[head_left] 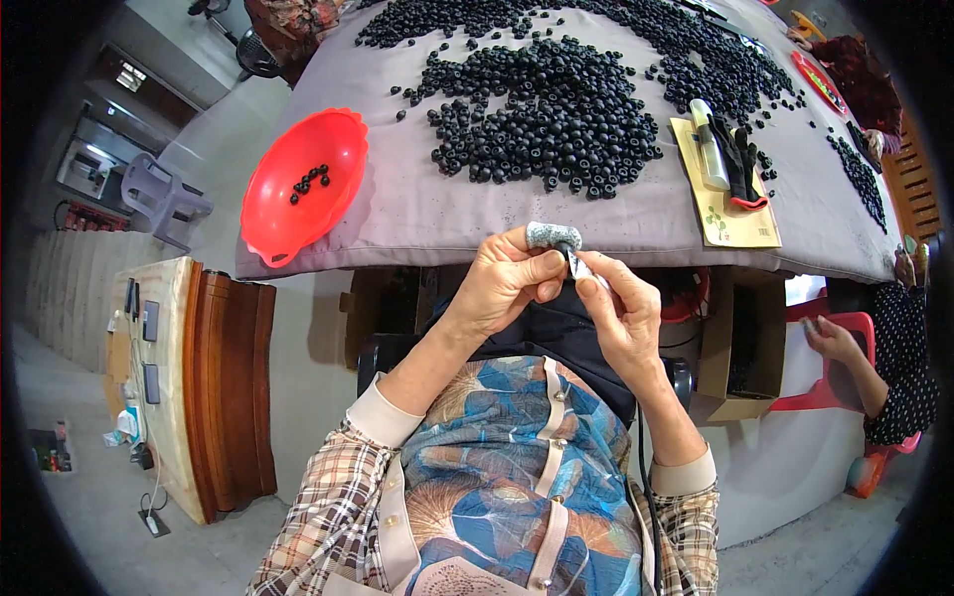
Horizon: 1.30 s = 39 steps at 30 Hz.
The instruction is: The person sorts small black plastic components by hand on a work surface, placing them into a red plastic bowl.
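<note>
Just off the table's near edge my two hands meet. My left hand (512,278) is closed, thumb against the index finger, which wears a grey speckled cloth finger cover (553,235). A small black piece (566,249) shows at its fingertips, mostly hidden. Pinched in my right hand (624,310) is a small whitish tool (579,266) with dark marks, its tip against the black piece; its exact kind I cannot make out. Beyond them lies a large heap of small round black pieces (547,119), many with a hole in the middle.
A red plastic bowl (298,214) with several black pieces stands at the table's left edge. To the right, a yellow card (730,228) carries a clear tube (709,149) and a black glove (740,169). Cardboard box (740,343) below; another person's hand (833,340) at right.
</note>
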Tool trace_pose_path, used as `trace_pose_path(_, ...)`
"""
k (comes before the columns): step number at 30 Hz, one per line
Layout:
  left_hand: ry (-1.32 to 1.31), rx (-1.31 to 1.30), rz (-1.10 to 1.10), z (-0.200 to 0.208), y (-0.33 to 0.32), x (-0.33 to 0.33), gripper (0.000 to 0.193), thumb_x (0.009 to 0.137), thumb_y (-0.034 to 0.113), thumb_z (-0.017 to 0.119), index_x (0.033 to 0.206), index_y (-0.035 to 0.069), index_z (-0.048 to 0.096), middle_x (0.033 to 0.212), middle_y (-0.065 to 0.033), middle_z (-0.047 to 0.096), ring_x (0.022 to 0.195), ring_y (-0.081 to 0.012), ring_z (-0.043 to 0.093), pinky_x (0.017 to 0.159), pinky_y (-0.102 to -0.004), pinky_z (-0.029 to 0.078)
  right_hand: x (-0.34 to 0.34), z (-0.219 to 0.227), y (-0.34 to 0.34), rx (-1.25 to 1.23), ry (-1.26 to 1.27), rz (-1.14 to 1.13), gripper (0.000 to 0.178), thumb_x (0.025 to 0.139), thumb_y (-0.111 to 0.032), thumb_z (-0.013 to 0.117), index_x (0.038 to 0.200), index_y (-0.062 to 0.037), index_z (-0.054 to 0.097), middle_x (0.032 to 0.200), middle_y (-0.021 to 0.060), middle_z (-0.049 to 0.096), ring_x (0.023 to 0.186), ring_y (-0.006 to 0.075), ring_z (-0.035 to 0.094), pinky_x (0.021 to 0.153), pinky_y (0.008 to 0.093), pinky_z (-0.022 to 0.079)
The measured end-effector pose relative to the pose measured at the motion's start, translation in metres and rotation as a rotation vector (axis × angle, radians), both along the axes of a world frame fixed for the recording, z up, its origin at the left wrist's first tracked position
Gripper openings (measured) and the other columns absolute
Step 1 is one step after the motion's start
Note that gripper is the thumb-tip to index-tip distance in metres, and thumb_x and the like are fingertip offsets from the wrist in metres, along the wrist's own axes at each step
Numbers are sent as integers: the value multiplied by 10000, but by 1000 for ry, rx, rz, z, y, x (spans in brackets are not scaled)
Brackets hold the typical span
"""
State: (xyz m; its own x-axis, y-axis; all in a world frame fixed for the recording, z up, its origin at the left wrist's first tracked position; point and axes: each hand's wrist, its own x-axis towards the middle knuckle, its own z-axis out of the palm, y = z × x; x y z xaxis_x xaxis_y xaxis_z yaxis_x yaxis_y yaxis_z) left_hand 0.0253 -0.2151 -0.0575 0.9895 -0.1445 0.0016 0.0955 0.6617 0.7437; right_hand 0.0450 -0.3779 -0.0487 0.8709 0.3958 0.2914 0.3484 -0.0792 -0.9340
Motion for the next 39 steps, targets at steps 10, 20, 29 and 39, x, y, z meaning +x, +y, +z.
trace_pose_path(10, 13, 35, 0, 5, 0, -1, 155, 833, 94, 586, 956, 1, 590, 740, -31, 582, 572, -84, 490, 509, -194, 401, -1, 1, 0, 30, -4, 14, 208, 818, -107, 598, 996, 1, 602, 757, 54, 620, 605, 51, 517, 506, 193, 405)
trace_pose_path(20, 33, -36, -29, 3, 2, -1, 170, 832, 97, 586, 972, 0, 587, 736, -39, 585, 580, -96, 504, 523, -200, 411, 1, -3, 0, 4, -16, 5, 215, 796, -110, 626, 984, -7, 606, 761, 48, 623, 573, 43, 506, 474, 183, 392)
trace_pose_path(29, 15, 29, -39, 1, 4, 1, 165, 823, 95, 599, 956, -3, 598, 748, -33, 589, 572, -83, 480, 527, -192, 404, 3, -4, -1, 13, -1, 20, 193, 796, -120, 624, 954, -8, 617, 728, 36, 615, 550, 31, 472, 453, 183, 354)
trace_pose_path(39, 13, 44, -22, 2, 4, -1, 154, 823, 89, 596, 938, -13, 606, 734, -29, 587, 554, -79, 461, 520, -195, 392, 1, -5, 2, 96, 26, 34, 168, 803, -81, 614, 951, -3, 624, 699, 3, 598, 541, 8, 434, 443, 165, 315)
